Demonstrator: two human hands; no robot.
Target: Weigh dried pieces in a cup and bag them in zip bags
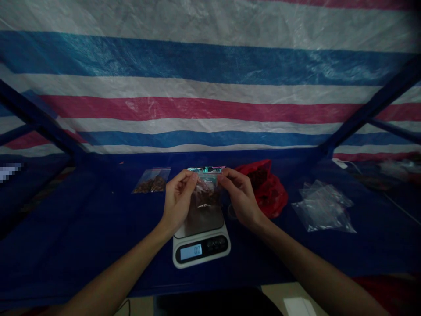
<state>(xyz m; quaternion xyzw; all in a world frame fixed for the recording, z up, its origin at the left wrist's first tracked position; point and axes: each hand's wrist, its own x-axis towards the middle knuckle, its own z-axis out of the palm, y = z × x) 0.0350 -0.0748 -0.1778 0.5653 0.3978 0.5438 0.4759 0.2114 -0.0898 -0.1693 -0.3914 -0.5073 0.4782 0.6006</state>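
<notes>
The small clear bag (207, 195) is held by its top edge in both hands, above the metal plate of the kitchen scale (201, 256), and its brown, dry-looking contents are gathered below the fingers. For the top strip to be worked well, the two pinches are best kept level and the edge drawn lightly taut between them, so that the two sides are lined up and no fold is trapped. Pressure is best applied evenly along the strip, from one corner to the other, and loose pieces should be kept clear of it; otherwise a gap could be left. Whether the strip is open or closed cannot be told. The bag is placed between the hands: its left upper corner is pinched between thumb and fingers of the left hand (177, 197), its right upper corner likewise by the right hand (241, 195), each closed down to the film. Whether the plate is touched by the bag's bottom cannot be made out; 0.0 is shown on the display. Another filled bag (151, 182) is seen just beyond the left hand, while the red bag (276, 197) is found beside the right, with the flat clear bags (325, 208) farther right.
</notes>
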